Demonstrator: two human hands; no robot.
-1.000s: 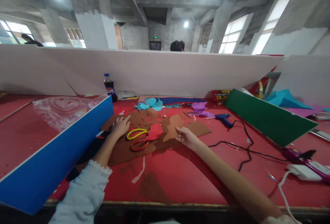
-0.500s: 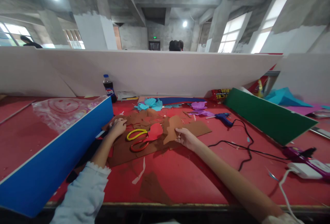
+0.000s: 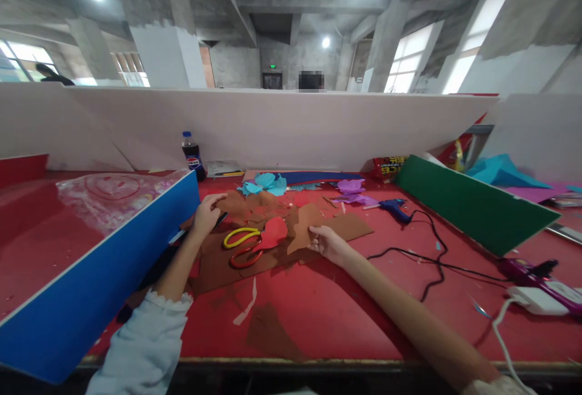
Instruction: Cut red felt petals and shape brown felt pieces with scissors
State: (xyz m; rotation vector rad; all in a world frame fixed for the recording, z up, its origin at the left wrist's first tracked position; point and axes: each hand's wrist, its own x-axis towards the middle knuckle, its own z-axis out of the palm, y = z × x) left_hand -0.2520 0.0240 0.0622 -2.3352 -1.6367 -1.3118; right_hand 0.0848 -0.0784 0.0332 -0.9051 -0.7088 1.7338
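My right hand [image 3: 328,245] pinches the lower right edge of a light brown cut-out piece [image 3: 305,225] that looks like craft foam or thick paper, tilted up above a darker brown sheet [image 3: 218,268]. Over the left end of the brown scraps [image 3: 254,206] is my left hand [image 3: 208,213], fingers bent together at the pile's edge; what they hold, if anything, is hard to see. A dark narrow object [image 3: 222,220] shows beside that palm. Scissors [image 3: 240,238] with one yellow and one red handle loop lie between my hands, their blades hidden near a red petal-shaped piece [image 3: 274,231].
A blue board [image 3: 113,262] stands at left, a green board [image 3: 473,207] at right. Behind are a cola bottle [image 3: 194,157], a turquoise flower [image 3: 264,184] and a purple flower [image 3: 350,187]. A blue glue gun [image 3: 394,208] trails its black cord toward a power strip [image 3: 541,289].
My left hand has moved up and slightly away along the scraps, uncovering the dark narrow object. My right hand and its brown piece stay nearly still. A red panel has appeared at far left.
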